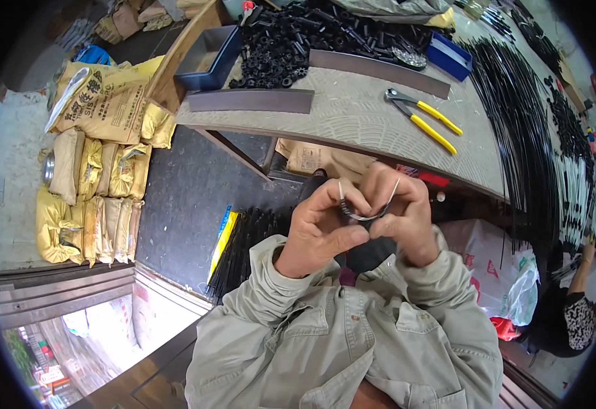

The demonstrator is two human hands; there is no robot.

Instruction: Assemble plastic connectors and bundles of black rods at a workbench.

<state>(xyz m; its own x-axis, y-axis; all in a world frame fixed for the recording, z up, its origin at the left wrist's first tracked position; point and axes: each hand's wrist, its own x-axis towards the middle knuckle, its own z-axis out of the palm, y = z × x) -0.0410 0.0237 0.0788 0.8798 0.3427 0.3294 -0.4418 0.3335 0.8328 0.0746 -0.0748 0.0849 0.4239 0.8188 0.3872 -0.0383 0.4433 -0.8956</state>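
Note:
A thin curved piece of wire [362, 218], silvery with a dark ribbed stretch at its left, bends in a U between my two hands in front of my chest. My left hand [325, 228] is closed, pinching its left side with thumb and fingers. Around the other side, my right hand [405, 217] is closed as well, its thumb and fingertips meeting near the bend. The wire's two pale ends stick up above my fingers. Beyond my hands, pliers [426, 123] with yellow handles lie on the worktable [352, 116], not touched by either hand.
Small black parts [271, 54] are heaped behind two metal strips [250, 102], between blue trays [206, 61]. Long black rods [516, 116] overhang the table's right edge. Sacks [100, 102] are stacked at left; more rods [243, 245] stand below. A co-worker's arm [583, 266] shows at right.

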